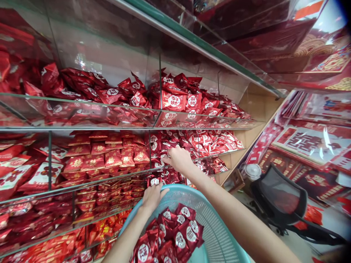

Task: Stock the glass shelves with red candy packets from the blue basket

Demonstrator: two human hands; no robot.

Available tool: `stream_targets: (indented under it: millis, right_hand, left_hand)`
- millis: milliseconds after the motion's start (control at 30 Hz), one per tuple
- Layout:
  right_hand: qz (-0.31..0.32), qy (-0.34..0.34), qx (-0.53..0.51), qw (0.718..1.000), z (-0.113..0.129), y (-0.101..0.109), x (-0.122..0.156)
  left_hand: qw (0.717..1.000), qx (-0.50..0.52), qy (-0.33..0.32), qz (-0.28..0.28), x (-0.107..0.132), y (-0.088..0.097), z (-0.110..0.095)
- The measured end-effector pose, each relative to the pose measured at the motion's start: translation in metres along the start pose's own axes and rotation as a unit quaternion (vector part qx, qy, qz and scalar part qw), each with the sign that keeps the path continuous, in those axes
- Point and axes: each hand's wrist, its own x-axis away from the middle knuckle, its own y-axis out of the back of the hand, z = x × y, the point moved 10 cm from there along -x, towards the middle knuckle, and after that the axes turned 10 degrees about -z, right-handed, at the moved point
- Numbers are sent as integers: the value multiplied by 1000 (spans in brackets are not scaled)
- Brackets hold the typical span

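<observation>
My left hand [153,197] grips the far rim of a turquoise plastic basket [214,210], its thumb along the edge. Inside the basket lies a pile of dark red snack packets [179,233] with white round labels. My right hand [179,159] reaches over the basket to a glass shelf compartment that holds similar dark red packets [155,144]. Its fingers are bent in against the packets, and whatever they hold is hidden. To the left of that hand, red packets with gold print [112,157] fill the neighbouring compartment.
Glass shelves with a front ledge [82,122] and dividers run across the view, full of red packets. A shelf edge [208,47] slants overhead. At right stand a black chair [282,197] and stacks of red printed goods [312,142].
</observation>
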Motion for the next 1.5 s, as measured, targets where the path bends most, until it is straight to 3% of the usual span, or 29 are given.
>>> stream_targets:
  millis: [300,433,600,667,900,1200,1300,1400,1500]
  right_hand:
    - [128,-43,16,991,-11,-19,-11]
    - [140,-13,-3,990,-10,-16,-17]
    - [200,18,-35,979,-5,-17,-20]
    - [195,31,-40,980,-3,-16,-20]
    - [85,112,-20,990,2,0,-11]
    - [11,194,-191,962,10,38,12]
    - [14,177,-261,949,8,50,22]
    - [46,118,-338,933,-1,54,36]
    - [112,58,-423,897,-11,35,61]
  left_hand:
    - [1000,-1,9,10,1,0,1]
    - [1000,3,4,9,1,1,-1]
    - [1000,9,12,14,2,3,-1]
    - [1000,9,9,13,2,3,-2]
    - [1000,8,5,20,2,3,-2]
    - [1000,-7,0,26,1,4,-4]
    - [1000,-8,0,27,1,3,-4]
    - [1000,-2,4,29,1,2,-3]
    - [1000,7,6,30,1,0,-2]
